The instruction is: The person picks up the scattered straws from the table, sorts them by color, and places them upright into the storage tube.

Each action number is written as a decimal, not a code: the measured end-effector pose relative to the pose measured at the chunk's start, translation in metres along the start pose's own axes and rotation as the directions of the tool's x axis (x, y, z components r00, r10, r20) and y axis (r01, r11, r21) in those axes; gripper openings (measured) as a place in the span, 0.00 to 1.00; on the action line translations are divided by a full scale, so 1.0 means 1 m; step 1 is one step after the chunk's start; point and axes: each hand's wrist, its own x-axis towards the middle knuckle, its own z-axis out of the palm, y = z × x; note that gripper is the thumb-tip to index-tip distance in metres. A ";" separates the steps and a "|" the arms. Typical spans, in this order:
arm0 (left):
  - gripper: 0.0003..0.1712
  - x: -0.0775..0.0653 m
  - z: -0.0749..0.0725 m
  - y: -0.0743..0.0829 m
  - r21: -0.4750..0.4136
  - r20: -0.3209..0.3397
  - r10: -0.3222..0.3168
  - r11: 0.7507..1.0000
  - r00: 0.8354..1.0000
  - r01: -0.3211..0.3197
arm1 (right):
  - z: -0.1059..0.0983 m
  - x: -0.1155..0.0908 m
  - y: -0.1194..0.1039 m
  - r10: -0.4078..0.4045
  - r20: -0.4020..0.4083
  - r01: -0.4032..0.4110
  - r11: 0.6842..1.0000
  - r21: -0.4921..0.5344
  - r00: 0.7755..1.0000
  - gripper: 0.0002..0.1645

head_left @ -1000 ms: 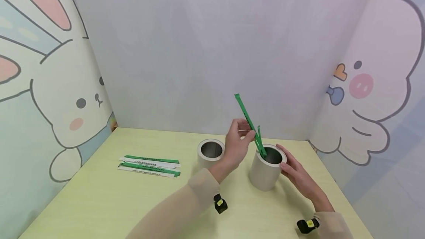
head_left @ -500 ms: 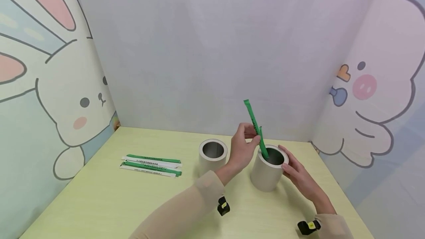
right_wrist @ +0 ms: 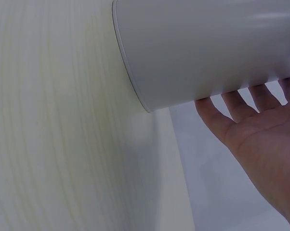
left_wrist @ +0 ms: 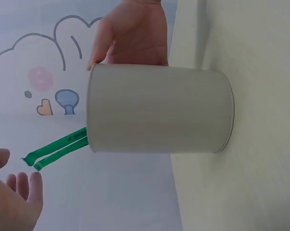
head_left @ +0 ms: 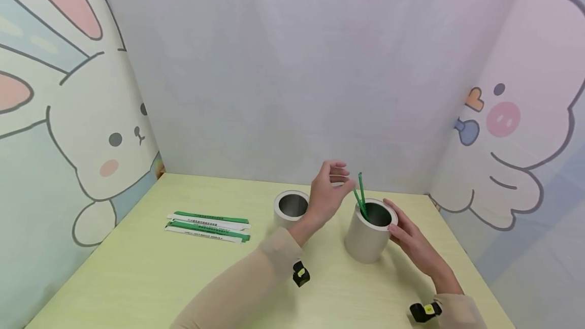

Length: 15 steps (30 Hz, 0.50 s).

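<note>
Two wrapped green straws (head_left: 361, 189) lean out of the right-hand off-white cylindrical canister (head_left: 365, 242), their lower ends hidden inside it. Just left of their tops is my left hand (head_left: 326, 194), its fingers parted and loosely bent. In the left wrist view a small gap shows between those fingertips (left_wrist: 35, 180) and the straw ends. My right hand (head_left: 413, 242) holds the same canister by its right side, thumb near the rim and fingers reaching behind. From the right wrist, its fingertips (right_wrist: 203, 106) show against the canister's wall. The canister stands upright on the table.
A second off-white canister (head_left: 291, 204) stands to the left, partly behind my left wrist. Farther left, several green and white wrapped straws (head_left: 207, 227) lie side by side on the pale yellow table (head_left: 114, 283). A plain fabric backdrop (head_left: 256, 80) closes off the back.
My left hand lowers the green straw into the right canister, then lets go and draws back up and left. My right hand stays on the canister.
</note>
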 end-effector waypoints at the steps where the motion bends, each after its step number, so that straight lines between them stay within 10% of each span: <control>1: 0.25 0.001 -0.006 0.002 0.003 0.013 -0.004 1.000 1.000 0.004 | 0.001 0.000 0.000 0.000 0.001 0.000 1.000 -0.001 1.000 0.38; 15: 0.22 0.010 -0.169 0.022 0.346 0.198 0.041 0.932 0.979 -0.109 | 0.000 0.000 0.001 0.003 -0.005 -0.003 1.000 -0.023 1.000 0.38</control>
